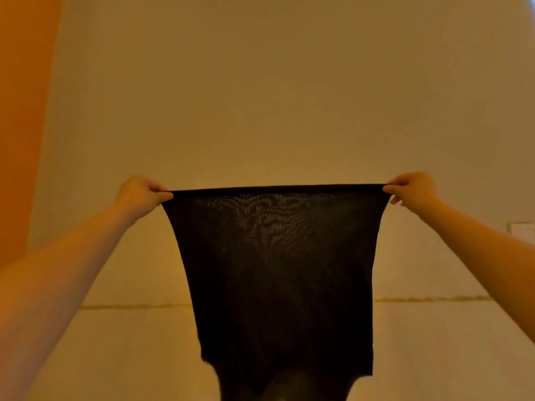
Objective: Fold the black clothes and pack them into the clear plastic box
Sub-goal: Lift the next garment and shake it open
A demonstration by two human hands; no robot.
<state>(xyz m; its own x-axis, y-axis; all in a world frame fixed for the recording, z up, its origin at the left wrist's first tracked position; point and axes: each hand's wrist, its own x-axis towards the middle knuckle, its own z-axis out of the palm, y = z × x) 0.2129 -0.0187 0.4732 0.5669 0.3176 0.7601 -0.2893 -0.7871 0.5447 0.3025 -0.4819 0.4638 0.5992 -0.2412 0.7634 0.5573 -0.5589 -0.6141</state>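
Observation:
A thin black garment [278, 270] hangs stretched out in the air in front of me, its top edge pulled taut and level. My left hand [142, 193] pinches the top left corner. My right hand [411, 189] pinches the top right corner. The fabric is sheer near the top and narrows toward the bottom of the view, where its lower end runs out of frame. The clear plastic box is not in view.
A plain pale wall [275, 82] fills the background. An orange panel [23, 111] runs down the left edge. Below, a pale flat surface [130, 351] meets the wall along a seam. A white fitting [521, 231] shows at the right edge.

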